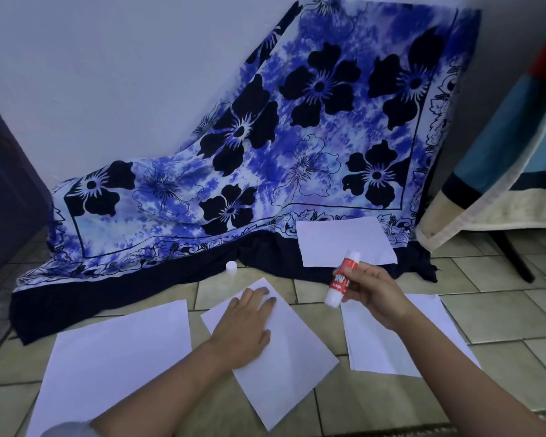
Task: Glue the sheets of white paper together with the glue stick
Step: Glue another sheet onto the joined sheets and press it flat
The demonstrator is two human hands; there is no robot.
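Note:
Several white paper sheets lie on the tiled floor. My left hand [245, 326] rests flat, fingers spread, on the tilted middle sheet [292, 364]. My right hand [372, 294] holds a red and white glue stick [344, 277] in the air, uncapped, tilted with one end up and to the right. Its small white cap [231, 267] stands on the floor by the cloth's dark hem. A large sheet [114, 364] lies at the left, a stack of sheets [388, 345] at the right under my right forearm, and another sheet [341, 241] rests on the cloth's edge.
A blue floral cloth [297, 137] drapes from the wall down onto the floor behind the sheets. A covered piece of furniture [498, 190] with a dark leg stands at the right. A dark cabinet [4, 184] stands at the left.

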